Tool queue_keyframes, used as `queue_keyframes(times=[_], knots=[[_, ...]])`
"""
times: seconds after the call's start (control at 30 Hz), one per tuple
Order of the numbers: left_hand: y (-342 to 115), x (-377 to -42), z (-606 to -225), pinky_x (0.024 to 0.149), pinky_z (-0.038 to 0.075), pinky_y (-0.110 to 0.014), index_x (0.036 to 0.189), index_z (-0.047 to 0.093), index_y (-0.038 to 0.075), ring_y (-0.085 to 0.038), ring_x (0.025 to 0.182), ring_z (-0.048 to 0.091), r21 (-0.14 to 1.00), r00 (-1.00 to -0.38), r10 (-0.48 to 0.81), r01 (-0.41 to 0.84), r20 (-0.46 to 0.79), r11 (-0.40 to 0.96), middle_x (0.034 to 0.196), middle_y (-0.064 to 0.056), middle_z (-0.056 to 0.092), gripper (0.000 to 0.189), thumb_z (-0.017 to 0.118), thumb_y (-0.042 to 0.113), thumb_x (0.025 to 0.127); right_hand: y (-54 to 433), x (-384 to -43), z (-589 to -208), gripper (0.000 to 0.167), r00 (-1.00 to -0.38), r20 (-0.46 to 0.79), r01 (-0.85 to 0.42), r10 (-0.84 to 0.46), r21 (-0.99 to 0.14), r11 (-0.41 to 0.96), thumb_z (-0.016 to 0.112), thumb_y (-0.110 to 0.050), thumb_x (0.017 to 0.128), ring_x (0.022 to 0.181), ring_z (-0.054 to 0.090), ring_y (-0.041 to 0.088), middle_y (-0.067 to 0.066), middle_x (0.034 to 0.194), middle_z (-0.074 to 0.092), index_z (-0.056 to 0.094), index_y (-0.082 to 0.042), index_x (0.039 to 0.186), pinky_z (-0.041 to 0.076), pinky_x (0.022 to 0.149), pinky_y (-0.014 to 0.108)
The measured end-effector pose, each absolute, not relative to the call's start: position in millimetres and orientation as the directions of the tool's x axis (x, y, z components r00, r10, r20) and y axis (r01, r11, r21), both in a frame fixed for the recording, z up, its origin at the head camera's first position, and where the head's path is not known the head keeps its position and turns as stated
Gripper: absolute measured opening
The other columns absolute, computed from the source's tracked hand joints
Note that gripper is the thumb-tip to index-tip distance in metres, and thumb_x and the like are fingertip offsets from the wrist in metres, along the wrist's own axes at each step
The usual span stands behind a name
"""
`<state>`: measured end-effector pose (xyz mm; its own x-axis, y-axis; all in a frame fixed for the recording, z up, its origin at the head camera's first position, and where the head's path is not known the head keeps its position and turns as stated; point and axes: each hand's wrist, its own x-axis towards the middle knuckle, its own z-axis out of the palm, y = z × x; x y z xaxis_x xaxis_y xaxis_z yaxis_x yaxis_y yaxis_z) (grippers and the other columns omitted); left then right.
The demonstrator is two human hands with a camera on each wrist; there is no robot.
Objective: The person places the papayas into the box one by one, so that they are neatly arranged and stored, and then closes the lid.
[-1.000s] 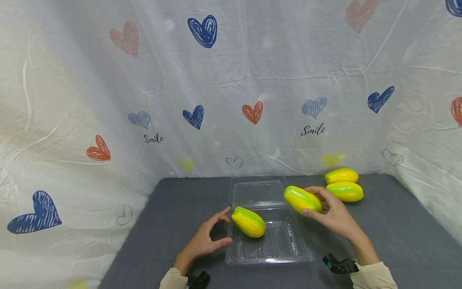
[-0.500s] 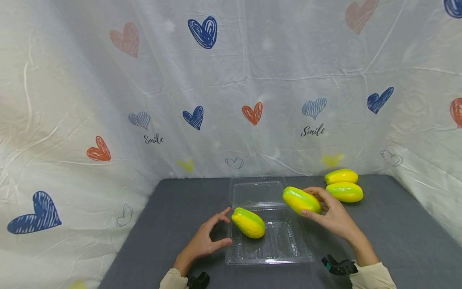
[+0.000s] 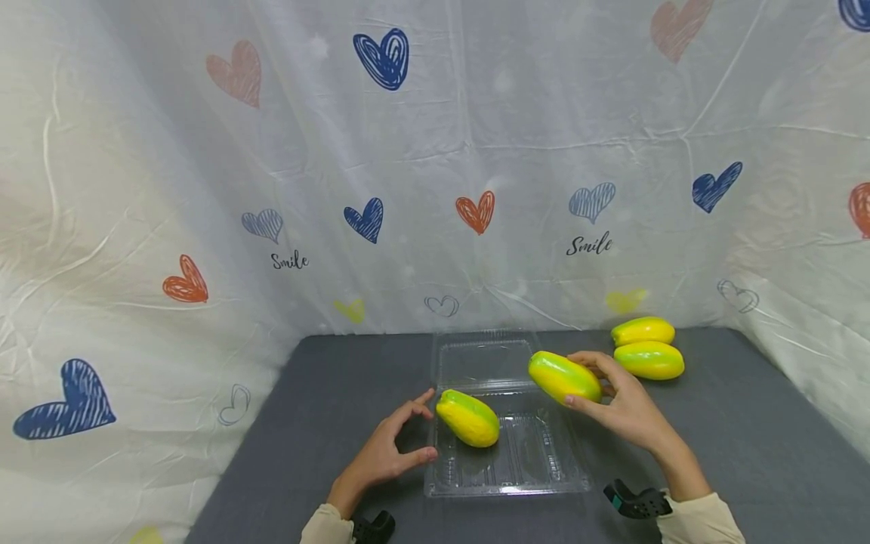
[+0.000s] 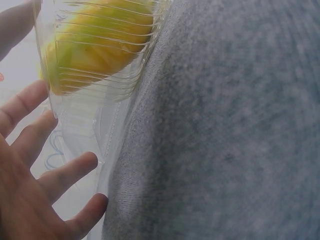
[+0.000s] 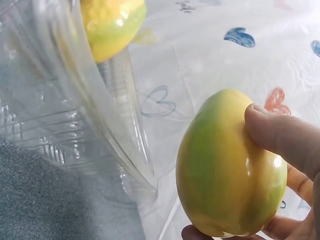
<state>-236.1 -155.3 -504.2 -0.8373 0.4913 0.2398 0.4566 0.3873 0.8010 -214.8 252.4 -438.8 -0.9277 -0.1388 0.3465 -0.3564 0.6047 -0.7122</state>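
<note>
My right hand (image 3: 633,412) holds a yellow-green papaya (image 3: 563,377) above the right side of a clear plastic clamshell box (image 3: 508,489). In the right wrist view, thumb and fingers grip that papaya (image 5: 227,170) from its sides. A second papaya (image 3: 469,419) lies tilted in the left part of the box. At the box's left edge, my left hand (image 3: 384,449) is spread, fingers extended. The left wrist view has its fingertips (image 4: 40,92) at the clear wall, with the papaya (image 4: 100,50) seen through the plastic.
Two more papayas, one (image 3: 643,331) behind the other (image 3: 649,360), lie at the table's back right. The box's lid (image 3: 488,363) lies folded back toward the white heart-printed curtain (image 3: 408,272). Dark grey cloth covers the table (image 3: 353,363).
My right hand has shifted slightly left with the papaya, further over the box. The left hand and the papaya in the box have stayed in place.
</note>
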Motion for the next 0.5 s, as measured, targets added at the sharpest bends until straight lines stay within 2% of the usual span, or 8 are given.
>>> queue_keyframes(times=[0.33,0.5], knots=[[-156.3,-237.3,-506.1,0.117,0.028,-0.071,0.123,0.057,0.023,-0.032,0.153,0.034,0.792,-0.826,0.503,0.477,0.255,0.381,0.165,0.004,0.037,0.041,0.079,0.023,0.089,248.1,-212.2,-437.3,0.060,-0.925,0.346,-0.367,-0.157,-0.708,0.603,0.082,-0.034,0.087,0.109,0.057,0.015,0.004,0.133,0.061,0.055,-0.022,0.139,0.054,0.089,0.039],[-155.5,-237.4,-506.2,0.119,0.027,-0.068,0.123,0.057,0.025,-0.027,0.155,0.032,0.807,-0.842,0.489,0.443,0.226,0.390,0.165,0.007,0.036,0.041,0.080,0.026,0.089,246.6,-211.6,-437.4,0.059,-0.923,0.344,-0.375,-0.171,-0.708,0.598,0.081,-0.034,0.088,0.109,0.058,0.012,0.002,0.132,0.060,0.054,-0.023,0.139,0.055,0.090,0.038]])
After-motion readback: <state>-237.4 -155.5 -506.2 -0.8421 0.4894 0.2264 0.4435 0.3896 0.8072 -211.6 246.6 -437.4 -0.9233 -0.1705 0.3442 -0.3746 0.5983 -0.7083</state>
